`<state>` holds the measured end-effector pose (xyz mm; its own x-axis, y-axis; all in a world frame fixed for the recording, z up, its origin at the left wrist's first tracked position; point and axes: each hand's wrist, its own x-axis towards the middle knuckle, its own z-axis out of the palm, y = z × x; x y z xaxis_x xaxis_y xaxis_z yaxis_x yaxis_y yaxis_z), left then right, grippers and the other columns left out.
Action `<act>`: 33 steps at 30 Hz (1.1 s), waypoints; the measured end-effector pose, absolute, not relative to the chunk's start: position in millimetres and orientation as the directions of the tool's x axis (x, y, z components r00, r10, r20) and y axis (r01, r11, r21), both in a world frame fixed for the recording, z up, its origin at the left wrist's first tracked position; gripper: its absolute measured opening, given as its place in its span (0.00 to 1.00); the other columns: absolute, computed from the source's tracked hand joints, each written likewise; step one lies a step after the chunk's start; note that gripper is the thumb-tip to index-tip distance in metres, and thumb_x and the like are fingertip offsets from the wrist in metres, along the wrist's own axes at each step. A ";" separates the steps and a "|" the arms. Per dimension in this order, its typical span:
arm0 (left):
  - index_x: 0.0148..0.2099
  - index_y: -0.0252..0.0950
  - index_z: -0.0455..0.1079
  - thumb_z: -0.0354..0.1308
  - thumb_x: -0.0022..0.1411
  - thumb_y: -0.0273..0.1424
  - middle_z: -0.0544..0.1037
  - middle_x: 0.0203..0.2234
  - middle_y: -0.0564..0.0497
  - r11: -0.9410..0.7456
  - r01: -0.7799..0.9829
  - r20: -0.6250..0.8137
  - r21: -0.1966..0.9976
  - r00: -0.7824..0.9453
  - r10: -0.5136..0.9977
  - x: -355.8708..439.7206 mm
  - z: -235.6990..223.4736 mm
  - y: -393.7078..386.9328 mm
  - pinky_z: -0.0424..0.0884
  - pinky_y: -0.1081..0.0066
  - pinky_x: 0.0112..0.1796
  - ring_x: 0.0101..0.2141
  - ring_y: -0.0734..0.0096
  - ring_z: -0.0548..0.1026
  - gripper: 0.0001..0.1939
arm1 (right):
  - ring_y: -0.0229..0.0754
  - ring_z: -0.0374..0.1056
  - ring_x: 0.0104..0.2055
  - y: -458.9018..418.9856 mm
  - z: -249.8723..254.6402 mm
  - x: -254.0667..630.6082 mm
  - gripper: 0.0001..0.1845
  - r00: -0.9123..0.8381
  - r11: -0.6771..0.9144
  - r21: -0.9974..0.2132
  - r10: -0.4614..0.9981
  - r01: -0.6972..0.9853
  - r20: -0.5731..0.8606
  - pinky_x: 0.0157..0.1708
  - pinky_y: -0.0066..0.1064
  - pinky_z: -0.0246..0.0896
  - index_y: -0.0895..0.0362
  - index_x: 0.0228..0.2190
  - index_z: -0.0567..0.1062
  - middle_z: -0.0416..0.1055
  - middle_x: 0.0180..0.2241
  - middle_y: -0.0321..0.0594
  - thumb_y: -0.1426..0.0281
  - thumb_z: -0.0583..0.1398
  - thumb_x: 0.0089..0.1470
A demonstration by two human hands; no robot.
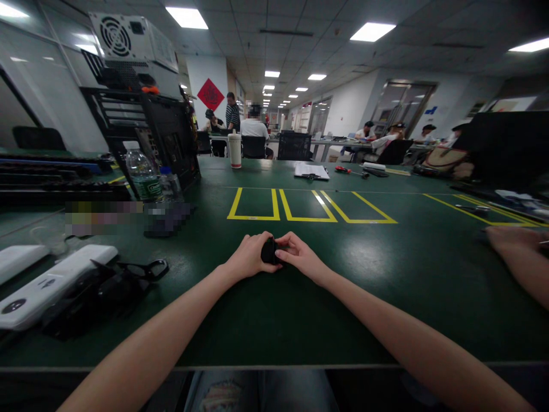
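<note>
Both of my hands meet over the green tabletop (274,320), near its middle. My left hand (251,254) is wrapped round a small black object (269,252), with the thumb below and the fingers above. Its kind I cannot make out, since the fingers cover much of it. From the right side, my right hand (298,254) pinches the edge of the same black object with thumb and fingertips. Beyond my hands lie yellow tape outlines (253,218) on the table.
At left are a white device (55,286), black glasses (146,269), a plastic bottle (143,174) and a computer case (171,137). Farther back stand a cup (235,150) and a clipboard (311,171), with a screwdriver (343,170). A co-worker's hand (510,240) rests at right.
</note>
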<state>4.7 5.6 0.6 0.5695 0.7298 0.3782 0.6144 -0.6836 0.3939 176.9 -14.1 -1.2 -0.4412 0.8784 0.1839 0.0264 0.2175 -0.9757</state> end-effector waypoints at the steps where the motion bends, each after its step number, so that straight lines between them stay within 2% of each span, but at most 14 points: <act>1: 0.45 0.37 0.56 0.58 0.42 0.44 0.69 0.35 0.49 -0.683 0.613 0.376 0.398 0.570 0.731 4.5 0.9 5.3 0.59 0.65 0.37 0.35 0.63 0.68 0.29 | 0.40 0.62 0.43 -13.8 -1.2 177.0 0.13 -0.440 0.215 -0.976 0.880 0.036 0.178 0.44 0.39 0.58 0.55 0.36 0.63 0.63 0.39 0.37 0.67 0.57 0.46; 7: 0.45 0.37 0.56 0.58 0.42 0.44 0.69 0.35 0.49 -0.683 0.608 0.379 0.404 0.568 0.730 4.4 -0.1 5.6 0.59 0.64 0.37 0.36 0.63 0.68 0.29 | 0.41 0.62 0.44 -13.0 -0.8 177.9 0.16 -0.421 0.184 -0.977 0.898 0.103 0.125 0.45 0.40 0.57 0.55 0.39 0.62 0.63 0.40 0.39 0.68 0.57 0.46; 13: 0.45 0.37 0.56 0.59 0.42 0.43 0.69 0.35 0.49 -0.681 0.611 0.371 0.402 0.571 0.732 4.5 0.0 6.0 0.59 0.64 0.37 0.36 0.62 0.68 0.29 | 0.41 0.62 0.44 -16.4 2.3 178.2 0.16 -0.468 0.182 -0.982 0.872 0.040 0.143 0.44 0.39 0.59 0.55 0.36 0.62 0.62 0.41 0.37 0.70 0.59 0.43; 18: 0.45 0.37 0.57 0.59 0.42 0.44 0.69 0.34 0.49 -0.678 0.622 0.372 0.392 0.567 0.735 4.9 0.2 6.1 0.59 0.64 0.37 0.35 0.62 0.68 0.29 | 0.40 0.63 0.43 -14.7 0.0 177.3 0.12 -0.449 0.194 -0.981 0.879 0.026 0.162 0.44 0.38 0.59 0.55 0.35 0.63 0.63 0.39 0.37 0.68 0.57 0.46; 26: 0.45 0.37 0.56 0.58 0.42 0.44 0.69 0.34 0.49 -0.691 0.622 0.392 0.369 0.570 0.722 5.0 -1.8 7.0 0.59 0.64 0.36 0.35 0.62 0.68 0.29 | 0.41 0.61 0.45 -12.7 0.4 178.4 0.15 -0.424 0.172 -0.978 0.899 0.116 0.108 0.45 0.40 0.57 0.56 0.38 0.63 0.62 0.41 0.40 0.67 0.57 0.46; 33: 0.44 0.37 0.56 0.58 0.43 0.43 0.69 0.35 0.49 -0.693 0.617 0.384 0.373 0.577 0.721 4.5 0.1 5.4 0.58 0.64 0.36 0.35 0.62 0.68 0.28 | 0.41 0.62 0.44 -15.5 1.8 178.0 0.16 -0.473 0.187 -0.981 0.869 0.043 0.144 0.44 0.38 0.59 0.55 0.36 0.62 0.62 0.41 0.37 0.70 0.59 0.43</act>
<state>4.5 5.4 0.1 0.5772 0.7208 0.3838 0.6173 -0.6928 0.3729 178.0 -15.5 1.8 -0.4728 0.8693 0.1445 0.0432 0.1866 -0.9815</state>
